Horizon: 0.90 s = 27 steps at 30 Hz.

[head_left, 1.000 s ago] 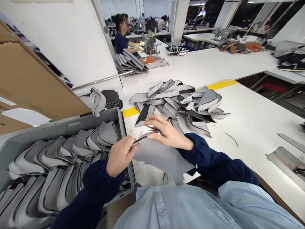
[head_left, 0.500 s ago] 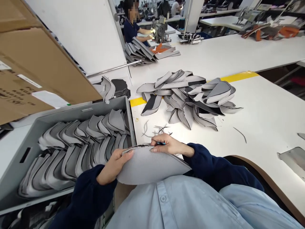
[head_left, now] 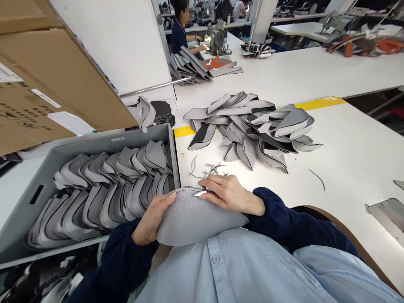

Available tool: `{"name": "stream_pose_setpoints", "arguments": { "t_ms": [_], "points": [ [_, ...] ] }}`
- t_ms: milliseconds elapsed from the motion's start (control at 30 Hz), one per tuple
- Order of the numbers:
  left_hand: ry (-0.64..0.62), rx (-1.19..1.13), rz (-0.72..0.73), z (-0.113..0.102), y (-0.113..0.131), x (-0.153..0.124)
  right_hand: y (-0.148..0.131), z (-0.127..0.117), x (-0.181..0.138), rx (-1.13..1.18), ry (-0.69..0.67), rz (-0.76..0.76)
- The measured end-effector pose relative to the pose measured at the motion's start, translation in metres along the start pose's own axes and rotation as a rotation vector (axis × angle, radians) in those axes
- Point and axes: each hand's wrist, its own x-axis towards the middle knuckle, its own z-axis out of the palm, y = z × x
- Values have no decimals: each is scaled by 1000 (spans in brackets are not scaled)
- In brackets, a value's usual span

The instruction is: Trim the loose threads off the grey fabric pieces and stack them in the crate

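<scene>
My left hand [head_left: 156, 214] is closed on the left end of a curved grey mesh fabric panel [head_left: 192, 221], thumb on the face turned to me. The panel lies against my apron, its dark-edged seam up. Over the seam, my right hand [head_left: 225, 191] is closed on thread snips [head_left: 199, 193]; only a shiny pointed blade shows, lying along the panel's top edge, and the rest is hidden in the fingers. Just beyond the hands, thin grey trimmed strips [head_left: 211, 168] lie on the white table.
Left of me stands a grey crate [head_left: 59, 147] with rows of curved grey panels. A heap of similar panels [head_left: 249, 122] lies ahead on the table [head_left: 347, 147]. A cardboard box [head_left: 63, 75] leans at upper left. Farther off, a person [head_left: 179, 38] sits at a sewing machine [head_left: 217, 38].
My right hand has turned palm-down over the seam, and the shiny blade now shows at its fingertips. The left hand keeps its hold on the panel, which has tilted slightly. The view has shifted slightly.
</scene>
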Motion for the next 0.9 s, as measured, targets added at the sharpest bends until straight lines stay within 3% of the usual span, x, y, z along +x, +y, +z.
{"name": "stream_pose_setpoints", "arguments": {
  "t_ms": [300,700,900],
  "points": [
    [-73,234,187,-6,0,-2,3,-1,2,144,-51,60],
    [-179,770,611,-16,19,-4,7,-11,20,307,-122,-20],
    [-254,833,604,-18,24,0,8,-13,25,138,-158,-145]
  ]
}}
